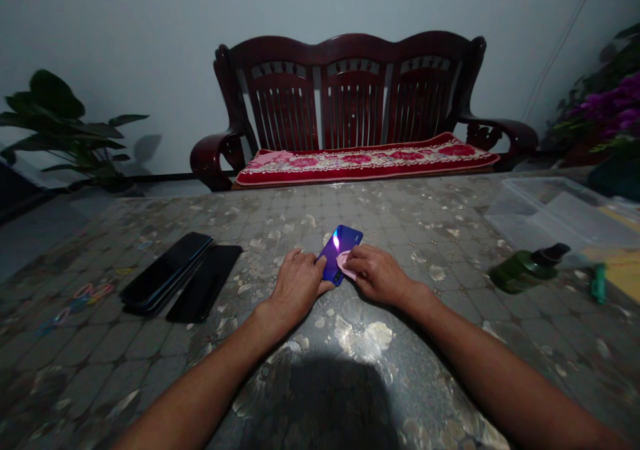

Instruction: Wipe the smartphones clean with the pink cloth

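Note:
A shiny blue-purple smartphone (340,240) lies back side up on the patterned table, tilted slightly to the right. My left hand (299,278) grips its lower left edge between thumb and fingers. Bunched in the fingers of my right hand (377,273) is a small pink cloth (343,261), pressed against the phone's back near the camera end. Part of the cloth is hidden under those fingers. Left of my hands lie a small stack of dark phones (167,270) and a black phone (207,283) beside it.
Colourful hair ties (87,295) lie at the far left of the table (310,203). On the right are a green spray bottle (523,270), a clear plastic box (530,200), a green object (598,283) and yellow paper (623,273). A wooden bench (353,50) stands behind.

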`<state>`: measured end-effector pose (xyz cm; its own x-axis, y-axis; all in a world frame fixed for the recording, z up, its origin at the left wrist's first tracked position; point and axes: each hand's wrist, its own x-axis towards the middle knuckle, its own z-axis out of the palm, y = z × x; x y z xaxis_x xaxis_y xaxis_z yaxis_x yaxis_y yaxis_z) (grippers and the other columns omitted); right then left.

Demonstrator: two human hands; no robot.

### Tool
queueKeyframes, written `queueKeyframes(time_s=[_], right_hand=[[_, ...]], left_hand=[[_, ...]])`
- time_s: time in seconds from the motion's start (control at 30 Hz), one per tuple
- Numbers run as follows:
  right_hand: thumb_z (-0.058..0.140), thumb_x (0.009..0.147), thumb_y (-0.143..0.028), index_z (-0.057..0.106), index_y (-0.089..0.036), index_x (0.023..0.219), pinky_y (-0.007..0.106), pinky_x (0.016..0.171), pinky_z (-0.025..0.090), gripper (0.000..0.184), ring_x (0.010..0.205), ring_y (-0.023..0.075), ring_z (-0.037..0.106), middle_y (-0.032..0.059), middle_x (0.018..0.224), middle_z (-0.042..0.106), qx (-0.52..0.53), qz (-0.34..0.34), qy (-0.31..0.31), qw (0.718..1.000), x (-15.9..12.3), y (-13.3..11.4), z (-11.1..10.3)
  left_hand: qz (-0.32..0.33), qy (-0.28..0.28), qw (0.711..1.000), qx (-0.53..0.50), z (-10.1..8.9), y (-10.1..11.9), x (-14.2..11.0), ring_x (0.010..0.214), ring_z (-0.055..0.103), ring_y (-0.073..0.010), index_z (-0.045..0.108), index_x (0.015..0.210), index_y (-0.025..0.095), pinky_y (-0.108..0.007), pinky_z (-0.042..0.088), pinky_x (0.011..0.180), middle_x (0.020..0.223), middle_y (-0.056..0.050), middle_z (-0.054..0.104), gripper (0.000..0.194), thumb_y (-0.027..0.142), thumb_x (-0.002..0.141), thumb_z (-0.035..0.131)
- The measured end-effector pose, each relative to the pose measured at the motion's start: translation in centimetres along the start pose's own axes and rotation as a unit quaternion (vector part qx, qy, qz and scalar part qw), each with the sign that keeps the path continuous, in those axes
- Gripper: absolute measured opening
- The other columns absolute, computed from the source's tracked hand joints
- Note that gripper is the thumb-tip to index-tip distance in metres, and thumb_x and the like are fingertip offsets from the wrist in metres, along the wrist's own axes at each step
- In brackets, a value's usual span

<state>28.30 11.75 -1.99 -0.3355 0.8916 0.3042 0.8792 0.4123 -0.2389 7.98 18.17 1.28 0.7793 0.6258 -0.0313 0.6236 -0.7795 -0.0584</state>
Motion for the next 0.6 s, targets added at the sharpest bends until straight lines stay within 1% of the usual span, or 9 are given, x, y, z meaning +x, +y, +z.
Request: queueKeyframes(time_s=[0.07,0.17,0.23,0.33,0.43,0.5,0.6], right_hand=[[0.057,0.091,-0.016,0.073,-0.018,0.096,0.031,0.081,0.041,0.017,0.091,0.0211,0.058,0.0083,0.095,0.068,-0.005,0.008,0.000,1.000,0.1,-0.1,-0.1],[0.057,0.090,-0.012,0.074,-0.018,0.099,0.032,0.083,0.041,0.020,0.093,0.0222,0.058,0.0096,0.098,0.069,-0.030,0.060,0.011,0.998,0.5,0.0,0.0],[0.057,0.089,-0.010,0.074,-0.018,0.099,0.032,0.083,0.042,0.021,0.093,0.0225,0.058,0.0098,0.099,0.069,-0.036,0.076,0.014,0.996,0.6,0.1,0.2],[0.058,0.087,-0.010,0.074,-0.017,0.098,0.032,0.082,0.042,0.021,0.093,0.0223,0.059,0.0094,0.098,0.069,-0.025,0.055,0.009,0.998,0.4,-0.2,0.4],[0.057,0.090,-0.012,0.074,-0.018,0.100,0.031,0.081,0.043,0.020,0.091,0.0216,0.060,0.0087,0.097,0.069,-0.016,0.047,0.012,0.999,0.2,-0.3,0.6],[0.056,0.092,-0.014,0.074,-0.019,0.102,0.030,0.081,0.044,0.021,0.090,0.0211,0.061,0.0082,0.097,0.069,-0.016,0.061,0.016,0.998,0.3,0.2,0.7],[0.055,0.094,-0.014,0.074,-0.019,0.107,0.030,0.083,0.044,0.024,0.094,0.0213,0.062,0.0092,0.102,0.070,-0.033,0.112,0.026,0.993,0.6,1.5,0.6]], left_hand=[[-0.004,0.013,1.000,-0.010,0.0,0.2,0.0,0.104,0.068,-0.0323,0.069,0.116,0.013,-0.048,0.034,0.110,0.108,-0.015,0.074,0.051,0.053,0.086,0.072],[-0.027,0.034,0.999,-0.011,0.1,0.8,0.1,0.102,0.068,-0.0350,0.070,0.112,0.012,-0.052,0.032,0.110,0.104,-0.017,0.074,0.061,0.066,0.083,0.068],[-0.041,0.039,0.998,-0.004,0.1,1.3,0.3,0.101,0.068,-0.0357,0.071,0.109,0.010,-0.053,0.031,0.110,0.100,-0.018,0.075,0.064,0.068,0.082,0.067],[-0.053,0.039,0.998,0.004,0.1,1.9,0.7,0.097,0.069,-0.0345,0.071,0.108,0.010,-0.052,0.031,0.111,0.097,-0.018,0.075,0.061,0.065,0.082,0.069],[-0.061,0.039,0.997,0.006,0.2,2.1,0.9,0.096,0.070,-0.0335,0.071,0.106,0.009,-0.052,0.029,0.111,0.096,-0.018,0.075,0.054,0.060,0.086,0.067],[-0.068,0.038,0.997,0.009,0.2,2.2,0.9,0.096,0.069,-0.0330,0.071,0.105,0.009,-0.052,0.028,0.112,0.097,-0.018,0.075,0.051,0.056,0.089,0.064],[-0.073,0.036,0.997,0.016,0.1,2.4,0.9,0.095,0.070,-0.0325,0.071,0.105,0.009,-0.053,0.027,0.114,0.097,-0.018,0.075,0.048,0.054,0.089,0.065]])
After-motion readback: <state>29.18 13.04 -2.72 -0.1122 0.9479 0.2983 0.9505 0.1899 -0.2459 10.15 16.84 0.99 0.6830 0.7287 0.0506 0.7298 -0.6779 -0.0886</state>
